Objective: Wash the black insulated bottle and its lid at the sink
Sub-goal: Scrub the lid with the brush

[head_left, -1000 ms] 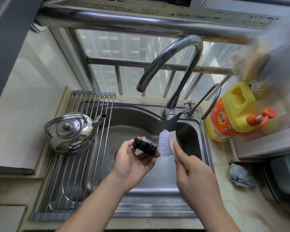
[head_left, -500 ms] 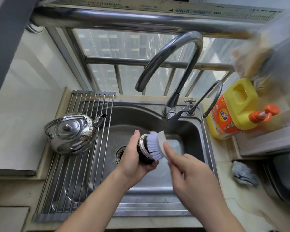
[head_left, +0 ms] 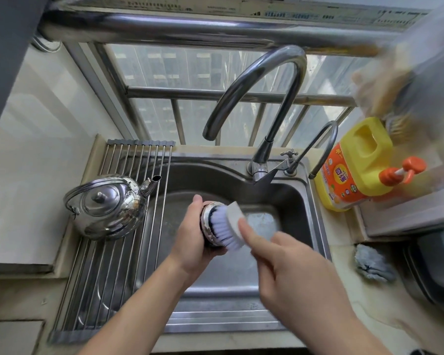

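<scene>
Over the sink (head_left: 318, 226) | my left grip (head_left: 192, 239) wraps round the lid (head_left: 208, 221), its open face turned rightward so the bristles reach inside | my right grip (head_left: 287, 267) clasps the brush (head_left: 231, 225), bristles pressed into the lid | bottle not in view

Right of the faucet (head_left: 267, 80), my yellow jug (head_left: 364, 149) carries an orange label (head_left: 331, 183) with two big yellow Chinese characters. They look like 奇强, though I can't be sure. The smaller print around them is unreadable. Above the faucet, a strip of print (head_left: 318, 16) on the window frame is too blurred to read.
</scene>
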